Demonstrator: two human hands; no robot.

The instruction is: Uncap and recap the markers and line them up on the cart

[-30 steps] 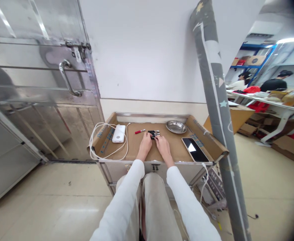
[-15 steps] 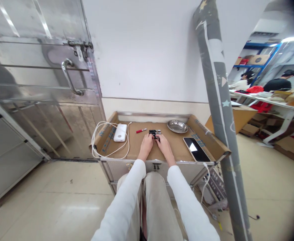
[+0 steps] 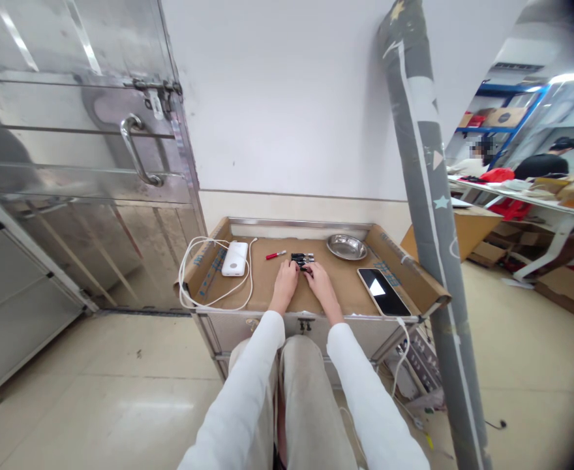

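Several short black pens or similar sticks with silvery ends (image 3: pixel 302 257) lie side by side on the brown-covered tabletop (image 3: pixel 267 287). My left hand (image 3: pixel 286 282) is at their near left, its fingers curled at the lowest black piece. On the near right side, my right hand (image 3: pixel 319 282) has its fingertips closed around that same piece's other end. The fingers partly cover this piece. A red stick with a silvery tip (image 3: pixel 276 255) lies apart, to the left of the black ones.
A white power bank (image 3: pixel 235 259) with a looped white cable is on the left. To the right are a round metal dish (image 3: pixel 346 247) and a phone (image 3: pixel 383 292). A tall grey roll (image 3: pixel 436 196) leans by the table's right edge. People sit in the right background.
My left hand has shifted very slightly left and its fingers have moved a little. The other items have stayed where they were.
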